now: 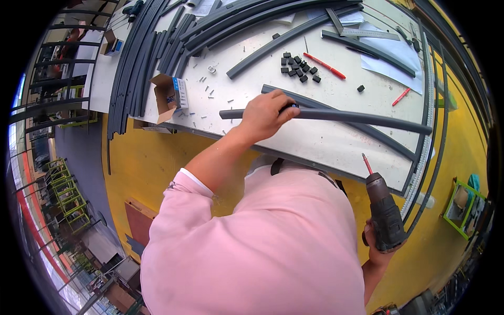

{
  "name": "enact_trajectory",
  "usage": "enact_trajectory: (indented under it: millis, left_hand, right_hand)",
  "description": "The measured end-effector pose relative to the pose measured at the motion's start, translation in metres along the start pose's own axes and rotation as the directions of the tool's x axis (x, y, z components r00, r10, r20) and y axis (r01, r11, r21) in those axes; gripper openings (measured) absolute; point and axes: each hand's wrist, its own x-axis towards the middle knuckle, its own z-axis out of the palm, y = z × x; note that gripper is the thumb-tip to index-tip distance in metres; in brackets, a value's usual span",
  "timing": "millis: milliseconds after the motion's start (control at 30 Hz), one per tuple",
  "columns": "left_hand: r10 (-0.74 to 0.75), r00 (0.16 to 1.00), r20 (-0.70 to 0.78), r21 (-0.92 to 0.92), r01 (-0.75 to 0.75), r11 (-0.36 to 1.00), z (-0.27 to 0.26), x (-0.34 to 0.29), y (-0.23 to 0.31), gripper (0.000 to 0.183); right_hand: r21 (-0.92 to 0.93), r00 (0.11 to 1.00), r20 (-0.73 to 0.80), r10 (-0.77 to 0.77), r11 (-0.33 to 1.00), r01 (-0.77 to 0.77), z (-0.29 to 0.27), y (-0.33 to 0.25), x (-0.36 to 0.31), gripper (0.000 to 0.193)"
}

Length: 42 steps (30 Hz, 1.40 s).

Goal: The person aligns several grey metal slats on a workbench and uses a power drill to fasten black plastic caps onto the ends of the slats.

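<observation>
My left hand (266,116) is closed around a dark grey bar (362,117) that lies across the near part of the white table. A small dark-blue bit shows by its thumb, too small to name. Under that bar, a second grey bar (387,143) runs at a slant toward the table's right corner. Off the table's front right edge, my right hand (371,245) grips a black power drill (386,218) by its handle. A long bit with a red shaft (367,164) points up from its chuck toward the tabletop.
Several black plastic blocks (299,67) lie mid-table beside a red marker (324,66). An open cardboard box (164,98) sits at the front left edge, with loose screws (210,90) nearby. Long grey bars (149,58) are stacked behind. A metal square (362,33) rests on papers.
</observation>
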Motion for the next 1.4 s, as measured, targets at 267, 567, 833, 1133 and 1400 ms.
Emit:
enact_trajectory:
  millis: [267, 567, 833, 1133, 1400]
  left_hand:
    - [-0.238, 0.949, -0.209, 0.209, 0.281, 0.937, -0.087, 0.146, -0.123, 0.043]
    - [0.140, 0.820, -0.554, 0.465, 0.166, 0.870, -0.016, 0.162, -0.118, 0.030]
    - [0.038, 0.992, -0.118, -0.046, -0.044, 0.998, 0.049, 0.168, 0.003, 0.019]
    - [-0.285, 0.917, -0.281, -0.256, 0.214, 0.943, 0.005, 0.028, -0.042, 0.016]
    - [-0.379, 0.737, -0.559, 0.181, 0.555, 0.812, -0.050, -0.088, -0.115, 0.017]
  right_hand:
    - [0.147, 0.959, -0.172, 0.227, 0.968, -0.203, 0.060, 0.051, -0.016, 0.046]
    - [0.184, 0.915, -0.196, 0.353, 0.929, -0.320, 0.071, 0.047, -0.026, 0.052]
    - [-0.003, 0.941, -0.238, 0.240, 0.969, -0.248, 0.073, 0.041, -0.029, 0.045]
    - [0.069, 0.925, -0.291, 0.246, 0.969, -0.236, 0.058, 0.083, -0.036, 0.035]
    - [0.002, 0.973, -0.165, 0.162, 0.986, -0.164, 0.049, 0.094, -0.005, 0.035]
